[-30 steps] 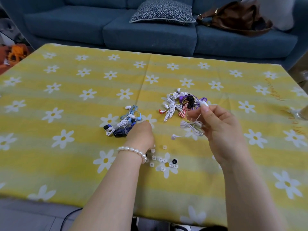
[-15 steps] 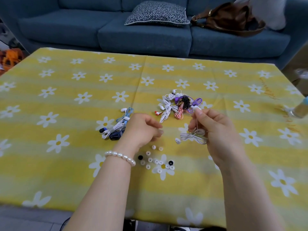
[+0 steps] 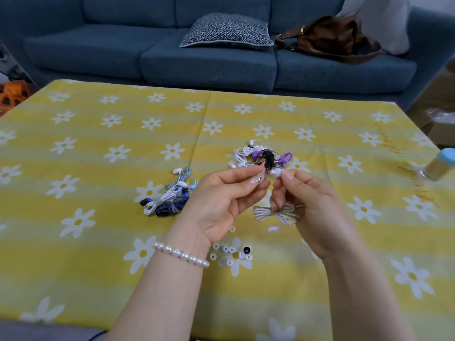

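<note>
My right hand (image 3: 305, 203) pinches a white earbud (image 3: 277, 172) between thumb and forefinger, and its bundled white cable (image 3: 274, 212) hangs below the fingers. My left hand (image 3: 226, 195), raised palm up, pinches a small clear ear tip (image 3: 258, 179) right beside that earbud. Several loose white and black ear tips (image 3: 231, 252) lie on the yellow flowered tablecloth (image 3: 98, 242) below my hands.
A pile of blue and white earphones (image 3: 170, 195) lies left of my hands, a pile of white, purple and black ones (image 3: 263, 157) behind them. A bottle with a blue cap (image 3: 440, 166) lies at the right edge. A blue sofa with cushion (image 3: 226, 32) and brown bag (image 3: 327, 38) stands beyond.
My left hand picked an ear tip off the cloth, turned palm up and rose to the earbud. My right hand kept hold of the white earphone.
</note>
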Tool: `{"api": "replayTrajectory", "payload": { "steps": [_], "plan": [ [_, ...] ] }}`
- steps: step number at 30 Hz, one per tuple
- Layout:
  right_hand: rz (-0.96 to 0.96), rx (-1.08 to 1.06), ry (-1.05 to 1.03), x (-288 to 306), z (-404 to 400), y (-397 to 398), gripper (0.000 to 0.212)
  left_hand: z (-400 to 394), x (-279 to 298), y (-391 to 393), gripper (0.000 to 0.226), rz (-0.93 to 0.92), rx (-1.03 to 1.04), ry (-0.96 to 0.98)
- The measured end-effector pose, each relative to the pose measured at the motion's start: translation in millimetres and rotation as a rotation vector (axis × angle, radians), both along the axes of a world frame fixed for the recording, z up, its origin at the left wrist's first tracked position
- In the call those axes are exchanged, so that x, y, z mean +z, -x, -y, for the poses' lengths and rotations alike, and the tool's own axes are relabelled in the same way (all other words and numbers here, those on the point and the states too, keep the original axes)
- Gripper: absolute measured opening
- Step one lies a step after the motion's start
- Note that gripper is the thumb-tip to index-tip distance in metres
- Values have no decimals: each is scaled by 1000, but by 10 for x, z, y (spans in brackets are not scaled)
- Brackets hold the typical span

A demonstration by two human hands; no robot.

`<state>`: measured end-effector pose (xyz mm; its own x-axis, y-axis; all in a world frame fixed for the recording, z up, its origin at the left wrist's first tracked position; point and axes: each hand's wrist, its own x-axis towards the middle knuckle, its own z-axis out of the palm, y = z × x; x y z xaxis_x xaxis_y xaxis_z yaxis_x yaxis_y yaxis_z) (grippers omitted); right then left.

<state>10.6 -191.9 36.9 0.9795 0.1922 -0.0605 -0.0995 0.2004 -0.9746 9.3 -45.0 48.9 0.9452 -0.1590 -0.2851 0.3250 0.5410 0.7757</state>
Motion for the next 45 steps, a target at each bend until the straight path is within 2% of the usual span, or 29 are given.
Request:
{"api": "replayTrajectory", "payload": {
  "steps": [5, 17, 21, 30, 40, 45],
  "plan": [
    [41, 14, 52, 5, -22, 6, 19, 39, 7, 7, 15, -22, 38, 24],
    [116, -82, 218, 46, -69, 27, 28, 101, -5, 12, 12, -34, 144, -74],
    [116, -105, 248, 47, -67, 28, 28, 94, -4, 11, 17, -22, 141, -83],
    [79, -132, 309, 48, -74, 35, 26, 111, -23, 22, 12, 33, 176, -196],
    [0, -169, 222, 40, -119, 24, 18, 174, -25, 39, 12, 57, 234, -185],
    [49, -215, 296, 23, -144, 24, 20, 211, -24, 48, 14, 80, 254, -213]
  ]
}}
